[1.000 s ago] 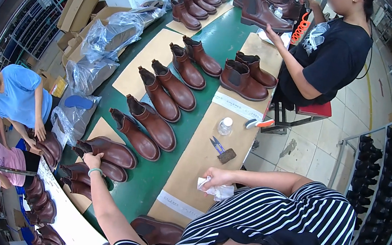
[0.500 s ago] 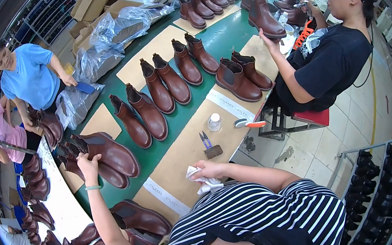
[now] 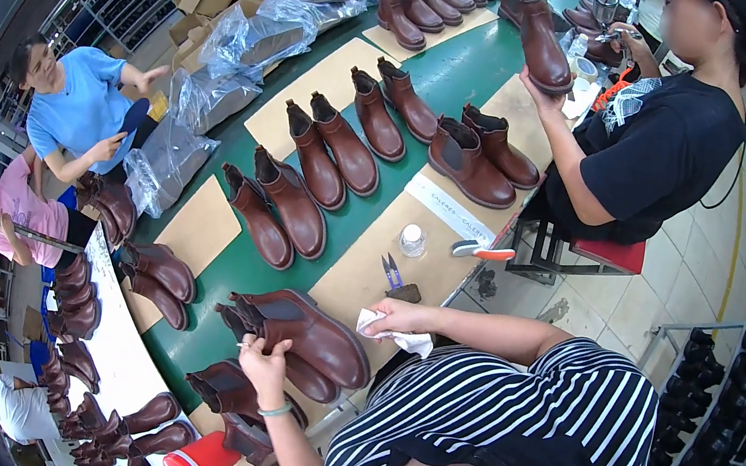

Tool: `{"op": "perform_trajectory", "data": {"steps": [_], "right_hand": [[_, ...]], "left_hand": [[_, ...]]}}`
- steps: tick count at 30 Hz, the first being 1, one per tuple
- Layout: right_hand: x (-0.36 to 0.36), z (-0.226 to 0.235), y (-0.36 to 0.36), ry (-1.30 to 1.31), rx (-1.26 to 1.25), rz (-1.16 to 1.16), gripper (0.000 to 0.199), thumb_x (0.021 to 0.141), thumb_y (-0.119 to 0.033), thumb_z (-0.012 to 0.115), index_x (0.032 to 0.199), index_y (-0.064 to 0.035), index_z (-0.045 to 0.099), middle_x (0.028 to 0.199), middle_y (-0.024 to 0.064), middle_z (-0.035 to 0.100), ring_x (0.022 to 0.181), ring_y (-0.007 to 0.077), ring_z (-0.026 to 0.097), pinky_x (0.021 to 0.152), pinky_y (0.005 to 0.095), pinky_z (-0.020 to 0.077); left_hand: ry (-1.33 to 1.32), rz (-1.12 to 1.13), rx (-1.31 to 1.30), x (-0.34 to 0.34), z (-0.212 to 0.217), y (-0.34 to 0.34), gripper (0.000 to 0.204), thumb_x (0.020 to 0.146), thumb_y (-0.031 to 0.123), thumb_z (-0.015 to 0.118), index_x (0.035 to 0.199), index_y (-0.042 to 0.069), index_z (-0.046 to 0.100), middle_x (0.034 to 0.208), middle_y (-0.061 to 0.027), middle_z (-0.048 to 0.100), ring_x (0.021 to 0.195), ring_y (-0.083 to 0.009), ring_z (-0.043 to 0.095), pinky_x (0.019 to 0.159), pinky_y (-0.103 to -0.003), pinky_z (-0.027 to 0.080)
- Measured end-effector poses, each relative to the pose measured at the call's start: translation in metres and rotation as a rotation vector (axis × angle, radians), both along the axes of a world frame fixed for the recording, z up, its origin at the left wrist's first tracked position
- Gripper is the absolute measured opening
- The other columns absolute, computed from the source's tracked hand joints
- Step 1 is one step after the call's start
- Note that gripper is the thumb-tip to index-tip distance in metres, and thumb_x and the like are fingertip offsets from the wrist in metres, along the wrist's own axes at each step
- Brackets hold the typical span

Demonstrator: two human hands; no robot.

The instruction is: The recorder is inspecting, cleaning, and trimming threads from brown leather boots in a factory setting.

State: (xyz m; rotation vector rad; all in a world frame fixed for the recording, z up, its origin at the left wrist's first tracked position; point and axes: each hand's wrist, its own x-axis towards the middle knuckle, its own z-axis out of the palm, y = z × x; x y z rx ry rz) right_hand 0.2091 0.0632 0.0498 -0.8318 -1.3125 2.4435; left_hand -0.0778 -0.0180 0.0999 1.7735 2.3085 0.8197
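Note:
A pair of brown leather ankle boots (image 3: pixel 320 335) lies on its side before me, partly over the front edge of the paper-covered bench. My left hand (image 3: pixel 263 368) is closed at the boots' top openings; its exact grip is partly hidden. Close to my body, my right hand (image 3: pixel 394 317) pinches a crumpled white cloth (image 3: pixel 412 342), near the boots' soles. Beyond it lie small thread snips (image 3: pixel 392 272) on a dark brown block (image 3: pixel 405 293). Another pair of brown boots (image 3: pixel 227 386) rests just nearer than my left hand.
Several brown boots (image 3: pixel 336 156) stand in pairs along the green bench (image 3: pixel 195 346). A small clear bottle (image 3: pixel 412 239) and an orange-handled brush (image 3: pixel 483 250) lie ahead. At right a co-worker (image 3: pixel 659 130) holds up a boot. A red jug (image 3: pixel 201 460) stands at lower left.
My left hand has brought the pair of boots rightward, toward my body and the cloth. Another pair behind now shows fully. My right hand keeps the cloth in nearly the same place.

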Motion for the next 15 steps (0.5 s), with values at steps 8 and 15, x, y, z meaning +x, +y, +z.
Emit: {"op": "perform_trajectory", "data": {"steps": [8, 15], "right_hand": [[0.003, -0.04, 0.008, -0.023, -0.009, -0.202, 0.016, 0.083, -0.018, 0.07, 0.09, -0.0041, 0.069, 0.075, 0.0037, 0.067, 0.065, 0.0097, 0.062, 0.055, 0.0243, 0.0472], [0.01, -0.023, 0.022, -0.023, -0.236, -0.199, 0.015, 0.083, -0.012, 0.067, 0.094, -0.0037, 0.061, 0.077, 0.0059, 0.064, 0.062, 0.0128, 0.059, 0.055, 0.0248, 0.0462]], "left_hand": [[0.15, 0.077, 0.022, 0.087, -0.029, -0.026, 0.034, 0.074, 0.031, 0.075, 0.094, 0.005, 0.067, 0.113, -0.0269, 0.056, 0.102, -0.0434, 0.054, 0.087, -0.046, 0.046], [-0.351, 0.232, 0.163, 0.062, 0.004, -0.058, 0.057, 0.07, -0.002, 0.072, 0.124, 0.007, 0.052, 0.116, -0.0147, 0.046, 0.103, -0.0283, 0.053, 0.076, -0.034, 0.054]]}}
